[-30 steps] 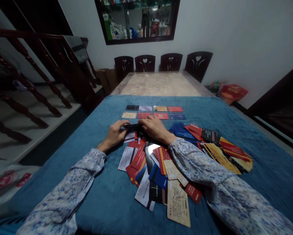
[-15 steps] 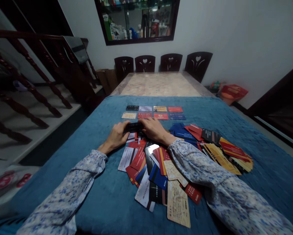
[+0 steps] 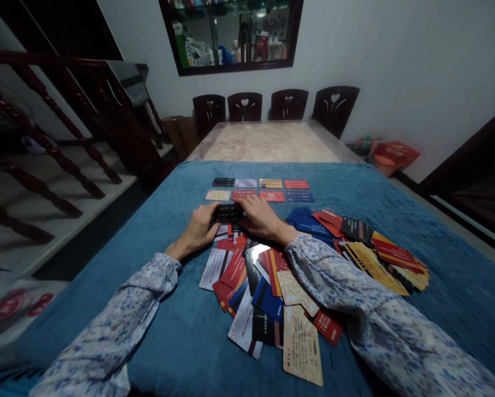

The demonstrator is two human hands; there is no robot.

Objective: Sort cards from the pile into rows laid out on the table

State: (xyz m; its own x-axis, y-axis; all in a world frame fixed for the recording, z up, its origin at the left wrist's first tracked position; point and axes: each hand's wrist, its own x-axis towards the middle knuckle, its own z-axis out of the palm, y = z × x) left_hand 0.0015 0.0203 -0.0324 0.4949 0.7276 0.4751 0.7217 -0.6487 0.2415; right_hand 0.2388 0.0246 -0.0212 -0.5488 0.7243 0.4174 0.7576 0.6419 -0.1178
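Note:
Between my two hands is a black card (image 3: 228,213), held by its short ends and tilted so its printed face shows. My left hand (image 3: 201,225) is closed on its left end, thumb below and fingers above. My right hand (image 3: 262,217) grips the right end, partly over the red cards behind. Just beyond lie two rows of single cards, among them a yellow card (image 3: 270,183) and a dark blue card (image 3: 300,196). Nearer me spreads a loose heap of mixed cards, with a cream card (image 3: 302,347) at its front. My right sleeve hides part of the heap.
A second pile, with a gold card (image 3: 375,267), lies to the right on the blue cloth (image 3: 156,320). Past the cloth is the bare tabletop (image 3: 267,140), with several dark chairs (image 3: 289,105) behind. A white plastic bag (image 3: 15,314) is at lower left.
The black card has tipped slightly, so more of its printed face shows. My right hand has shifted a little to the right. The laid-out cards have not moved.

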